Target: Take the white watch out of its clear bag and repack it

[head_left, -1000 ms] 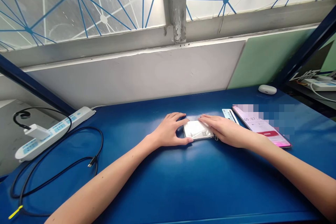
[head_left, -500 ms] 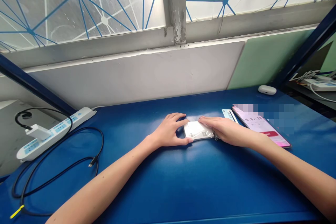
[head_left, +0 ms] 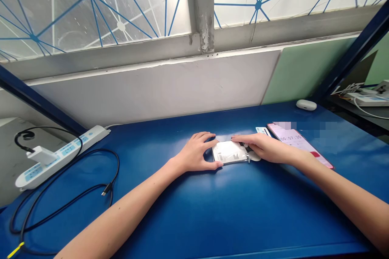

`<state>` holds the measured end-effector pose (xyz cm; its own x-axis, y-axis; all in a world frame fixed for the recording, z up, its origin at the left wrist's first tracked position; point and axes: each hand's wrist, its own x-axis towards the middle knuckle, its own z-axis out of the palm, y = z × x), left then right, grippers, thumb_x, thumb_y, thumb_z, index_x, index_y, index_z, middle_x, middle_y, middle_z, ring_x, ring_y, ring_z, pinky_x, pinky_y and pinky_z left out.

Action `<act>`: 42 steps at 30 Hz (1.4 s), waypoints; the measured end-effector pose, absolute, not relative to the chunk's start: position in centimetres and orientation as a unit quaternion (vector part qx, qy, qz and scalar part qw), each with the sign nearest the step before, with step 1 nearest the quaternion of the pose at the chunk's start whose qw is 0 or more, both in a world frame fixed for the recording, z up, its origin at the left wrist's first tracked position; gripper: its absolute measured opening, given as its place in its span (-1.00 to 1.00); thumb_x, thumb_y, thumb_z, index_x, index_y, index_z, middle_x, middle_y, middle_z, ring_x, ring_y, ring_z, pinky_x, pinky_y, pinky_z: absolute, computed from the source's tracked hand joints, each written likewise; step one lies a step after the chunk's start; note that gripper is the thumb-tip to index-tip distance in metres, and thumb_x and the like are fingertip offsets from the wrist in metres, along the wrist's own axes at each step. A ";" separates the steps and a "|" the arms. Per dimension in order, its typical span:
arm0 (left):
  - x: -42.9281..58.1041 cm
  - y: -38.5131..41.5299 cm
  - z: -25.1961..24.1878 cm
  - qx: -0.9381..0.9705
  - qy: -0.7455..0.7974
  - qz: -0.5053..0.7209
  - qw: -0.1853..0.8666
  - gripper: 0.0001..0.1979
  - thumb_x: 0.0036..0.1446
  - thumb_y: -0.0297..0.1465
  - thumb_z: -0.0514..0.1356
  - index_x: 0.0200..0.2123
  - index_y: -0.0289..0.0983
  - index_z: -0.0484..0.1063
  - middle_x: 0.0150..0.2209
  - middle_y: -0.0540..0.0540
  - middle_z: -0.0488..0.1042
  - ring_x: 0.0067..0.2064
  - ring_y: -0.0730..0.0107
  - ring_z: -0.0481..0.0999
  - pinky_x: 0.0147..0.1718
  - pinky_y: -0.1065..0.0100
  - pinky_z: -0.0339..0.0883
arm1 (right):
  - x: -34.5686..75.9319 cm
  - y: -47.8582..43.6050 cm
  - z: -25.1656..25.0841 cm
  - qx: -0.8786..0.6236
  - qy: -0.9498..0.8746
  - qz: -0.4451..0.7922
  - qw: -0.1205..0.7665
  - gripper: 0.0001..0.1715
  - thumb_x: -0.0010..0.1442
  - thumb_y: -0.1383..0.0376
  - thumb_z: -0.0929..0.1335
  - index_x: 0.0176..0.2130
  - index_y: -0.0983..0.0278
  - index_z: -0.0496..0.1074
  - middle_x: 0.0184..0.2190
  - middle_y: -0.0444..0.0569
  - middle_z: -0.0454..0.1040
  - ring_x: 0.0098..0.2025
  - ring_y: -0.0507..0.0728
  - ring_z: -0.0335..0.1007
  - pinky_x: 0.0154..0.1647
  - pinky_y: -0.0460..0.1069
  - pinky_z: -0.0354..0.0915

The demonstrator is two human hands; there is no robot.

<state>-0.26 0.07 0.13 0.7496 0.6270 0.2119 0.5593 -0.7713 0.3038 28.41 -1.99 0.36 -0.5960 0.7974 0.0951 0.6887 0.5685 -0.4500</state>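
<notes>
A small flat clear plastic pouch (head_left: pixel 230 152) with white contents and printed marks lies on the blue table in front of me. My left hand (head_left: pixel 199 151) spans its left end, thumb at the near edge and fingers at the far edge. At the right end, the fingers of my right hand (head_left: pixel 253 145) reach over the pouch's top and far edge; its thumb is mostly hidden. Under this palm a pale rounded piece (head_left: pixel 254 156) shows beside the pouch's corner. Just beyond the right hand lies a light blue and white card (head_left: pixel 261 130), partly covered.
A phone (head_left: pixel 296 139) showing a running timer lies at the right. A white earbud case (head_left: pixel 306 105) sits near the back right corner. To the left are a white power strip (head_left: pixel 68 149) with a charger (head_left: pixel 42 154) and a looped black cable (head_left: pixel 88 190).
My right hand has shifted and lifted slightly, showing more of the pouch's right end and the pale rounded piece. My left hand keeps its place. The view has moved slightly.
</notes>
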 end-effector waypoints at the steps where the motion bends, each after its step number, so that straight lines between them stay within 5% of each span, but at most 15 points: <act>1: -0.3 0.1 0.1 0.929 0.319 0.153 0.110 -0.31 0.01 0.03 0.31 0.15 -0.21 0.41 0.24 -0.26 0.32 0.27 -0.12 0.25 0.22 -0.05 0.13 | 28.5 -2.0 0.2 -0.423 -0.875 0.181 0.148 -0.36 0.20 0.54 0.17 0.20 0.27 0.38 0.14 0.05 0.49 0.12 0.27 0.46 0.12 0.16 0.38; 11: -0.3 0.3 0.1 0.927 0.318 0.156 0.123 -0.33 0.04 -0.05 0.29 0.15 -0.29 0.37 0.22 -0.29 0.35 0.28 -0.08 0.25 0.23 -0.03 0.13 | 29.0 -2.1 1.5 -0.396 -0.896 0.034 0.200 -0.65 0.28 0.37 0.24 -0.17 0.19 0.61 -0.09 0.01 0.62 -0.07 0.24 0.54 -0.05 0.13 0.45; 18: -0.4 0.4 -0.1 0.930 0.311 0.160 0.114 -0.33 0.04 -0.14 0.25 0.18 -0.31 0.32 0.23 -0.29 0.34 0.28 -0.07 0.26 0.24 -0.04 0.13 | 29.2 -1.9 1.5 -0.397 -0.902 0.075 0.155 -0.74 0.29 0.22 0.31 -0.18 0.13 0.62 -0.19 -0.01 0.63 -0.06 0.27 0.50 -0.12 0.12 0.42; 22: -0.4 0.3 0.2 0.933 0.305 0.155 0.109 -0.36 0.08 -0.17 0.21 0.19 -0.37 0.31 0.22 -0.33 0.33 0.27 -0.06 0.26 0.24 -0.02 0.12 | 28.7 -2.1 1.8 -0.389 -0.908 0.076 0.135 -0.62 0.37 0.13 0.22 -0.18 0.16 0.59 -0.26 0.04 0.59 -0.19 0.25 0.49 -0.22 0.13 0.40; 28: -0.4 0.2 0.6 0.937 0.297 0.145 0.115 -0.36 0.10 -0.16 0.22 0.20 -0.33 0.29 0.23 -0.33 0.32 0.26 -0.10 0.26 0.20 -0.03 0.16 | 28.3 -2.1 0.9 -0.392 -0.902 0.024 0.178 -0.61 0.38 0.12 0.23 -0.04 0.20 0.56 -0.20 0.09 0.60 -0.16 0.25 0.52 -0.18 0.10 0.41; 42: -0.2 0.3 0.3 0.936 0.299 0.154 0.100 -0.32 0.16 -0.08 0.21 0.22 -0.37 0.25 0.21 -0.31 0.34 0.26 -0.02 0.27 0.24 0.05 0.12 | 26.7 -3.0 0.8 -0.381 -0.899 0.021 0.213 -0.63 0.40 0.24 0.19 -0.11 0.23 0.55 -0.33 0.04 0.59 -0.28 0.21 0.51 -0.24 0.07 0.37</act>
